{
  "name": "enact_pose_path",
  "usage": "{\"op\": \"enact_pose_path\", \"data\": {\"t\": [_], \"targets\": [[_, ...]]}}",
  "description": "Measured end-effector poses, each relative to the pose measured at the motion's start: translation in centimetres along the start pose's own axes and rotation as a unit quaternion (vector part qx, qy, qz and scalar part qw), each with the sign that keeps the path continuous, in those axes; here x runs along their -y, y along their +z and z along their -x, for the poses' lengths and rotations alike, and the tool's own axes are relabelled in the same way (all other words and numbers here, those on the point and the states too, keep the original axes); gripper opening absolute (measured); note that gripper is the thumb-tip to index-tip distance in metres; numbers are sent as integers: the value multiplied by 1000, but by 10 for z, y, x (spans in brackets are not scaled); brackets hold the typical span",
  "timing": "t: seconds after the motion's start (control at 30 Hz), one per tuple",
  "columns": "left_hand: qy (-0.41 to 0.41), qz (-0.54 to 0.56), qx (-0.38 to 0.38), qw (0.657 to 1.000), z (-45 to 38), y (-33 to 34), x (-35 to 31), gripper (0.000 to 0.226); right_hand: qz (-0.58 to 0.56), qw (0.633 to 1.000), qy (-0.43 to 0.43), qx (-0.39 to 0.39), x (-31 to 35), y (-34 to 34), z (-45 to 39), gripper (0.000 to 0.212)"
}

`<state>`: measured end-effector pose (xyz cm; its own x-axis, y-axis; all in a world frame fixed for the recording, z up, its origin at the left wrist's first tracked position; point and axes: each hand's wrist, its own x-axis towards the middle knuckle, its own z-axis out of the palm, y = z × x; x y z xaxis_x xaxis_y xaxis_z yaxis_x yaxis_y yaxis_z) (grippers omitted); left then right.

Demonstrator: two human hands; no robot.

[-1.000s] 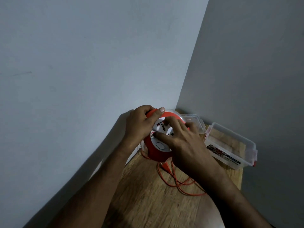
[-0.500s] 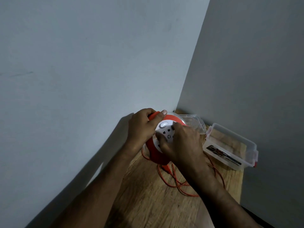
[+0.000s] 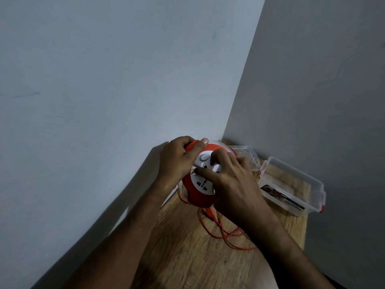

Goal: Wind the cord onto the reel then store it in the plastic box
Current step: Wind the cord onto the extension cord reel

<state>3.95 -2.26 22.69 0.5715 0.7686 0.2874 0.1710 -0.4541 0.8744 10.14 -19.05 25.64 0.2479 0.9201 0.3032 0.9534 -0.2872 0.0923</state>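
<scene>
An orange reel (image 3: 198,197) with a white socket face (image 3: 203,184) is held upright over the wooden table. My left hand (image 3: 177,161) grips the orange handle at its top, thumb over the front. My right hand (image 3: 231,180) lies on the white face with fingers curled around its centre. Loose orange cord (image 3: 225,234) trails from under the reel onto the table, and its plug (image 3: 209,212) hangs just below the reel. The clear plastic box (image 3: 300,178) stands open at the right, against the wall.
A clear lid (image 3: 248,153) lies behind the reel in the corner. Two walls meet there, one close on the left, one on the right. The wooden tabletop (image 3: 187,253) extends toward me; its right edge runs past the box.
The white face has turned under my right hand: the round button went from bottom to top. The loose cord on the table lies in a shorter tangle. My left hand has stayed on the handle.
</scene>
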Motion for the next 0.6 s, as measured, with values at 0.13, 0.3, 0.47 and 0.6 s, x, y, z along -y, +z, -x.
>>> {"op": "enact_pose_path", "data": {"t": [0.13, 0.3, 0.47, 0.6], "targets": [[1, -1, -2, 1000, 2, -1, 0, 42, -27, 995, 8, -91, -1, 1, -2, 57], [-16, 25, 0, 1000, 4, -1, -3, 41, -136, 972, 171, -82, 12, 1, -10, 55], [-9, -2, -4, 1000, 6, -1, -6, 37, -99, 974, 189, -70, 20, -2, -10, 48], [-12, 10, -3, 1000, 1, -10, -6, 40, -61, 993, 39, -92, 6, -11, 0, 44]]}}
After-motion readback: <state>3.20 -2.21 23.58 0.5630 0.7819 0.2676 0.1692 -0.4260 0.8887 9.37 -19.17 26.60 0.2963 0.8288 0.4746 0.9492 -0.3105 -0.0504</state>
